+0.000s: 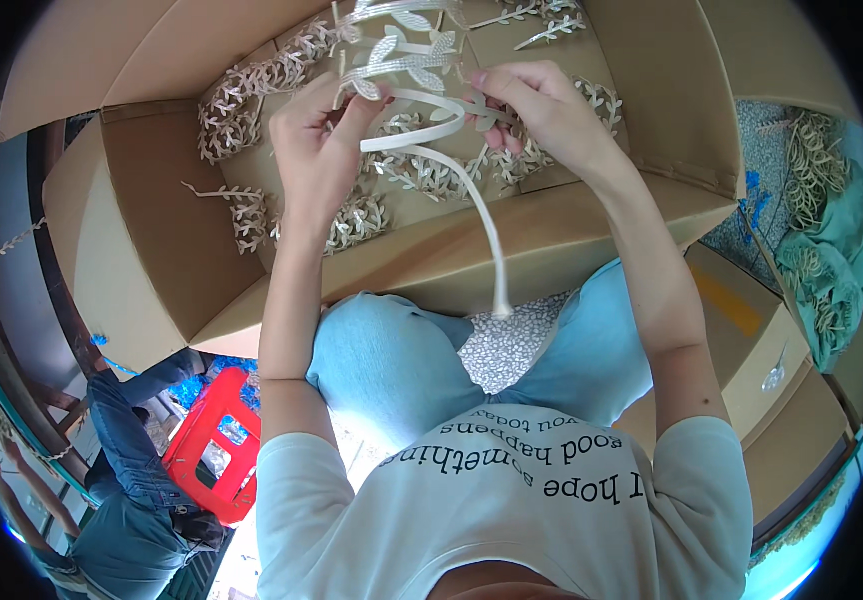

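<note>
Above an open cardboard box, my left hand (316, 145) is closed in a pinch on the left side of a pale leaf trim (401, 65), which loops in several rows between my hands. My right hand (541, 105) pinches the trim's right side, with a leafy piece beside its fingers. A smooth white cord (471, 190) curves below the loops and hangs toward my knees, ending in a thicker tip. How the cord and trim join is hidden by my fingers.
Several bundles of leaf trim (241, 105) lie in the cardboard box (161, 200). Blue-clad knees touch its near side. A red plastic stool (196, 465) and another person (131, 540) are at lower left. Green cloth (826, 270) with tangled cord hangs at right, above more cartons (741, 330).
</note>
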### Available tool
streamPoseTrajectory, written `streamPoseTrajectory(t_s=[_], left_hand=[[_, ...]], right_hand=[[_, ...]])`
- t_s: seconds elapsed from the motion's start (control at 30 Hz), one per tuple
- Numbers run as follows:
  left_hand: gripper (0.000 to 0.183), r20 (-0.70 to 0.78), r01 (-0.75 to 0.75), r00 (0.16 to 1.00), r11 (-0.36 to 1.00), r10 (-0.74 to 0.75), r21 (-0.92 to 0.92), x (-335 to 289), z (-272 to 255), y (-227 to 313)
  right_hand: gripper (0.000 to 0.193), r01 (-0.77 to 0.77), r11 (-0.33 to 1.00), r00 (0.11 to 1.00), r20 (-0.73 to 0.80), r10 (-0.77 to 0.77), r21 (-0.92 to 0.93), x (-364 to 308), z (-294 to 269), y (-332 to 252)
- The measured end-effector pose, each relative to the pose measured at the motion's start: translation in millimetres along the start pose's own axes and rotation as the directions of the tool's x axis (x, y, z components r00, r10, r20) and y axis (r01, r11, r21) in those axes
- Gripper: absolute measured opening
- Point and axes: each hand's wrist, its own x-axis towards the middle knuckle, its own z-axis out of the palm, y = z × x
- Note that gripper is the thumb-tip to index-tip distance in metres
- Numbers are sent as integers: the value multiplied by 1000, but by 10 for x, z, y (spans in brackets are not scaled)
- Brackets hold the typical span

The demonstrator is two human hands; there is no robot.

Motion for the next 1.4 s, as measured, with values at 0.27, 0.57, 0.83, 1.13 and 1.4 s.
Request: streamPoseTrajectory(t_s=[0.27,0.57,0.83,1.13,1.4], left_hand=[[15,64,-330,940,840,336,431,24,-5,73],[18,157,-451,887,745,434,491,56,21,31],[23,187,-3,982,999,11,-40,-44,160,-31],[22,118,186,981,913,-152,-364,-59,87,-51],[20,26,-47,999,997,48,-54,-33,104,2]], right_hand=[[27,-24,992,999,24,27,-122,16,-13,47],[21,-114,969,993,-1,117,-219,20,17,1],[28,-43,994,999,6,44,-100,18,15,16],[45,-114,993,993,4,114,27,7,-9,-44],[35,-22,998,999,-42,24,56,-25,35,-71]])
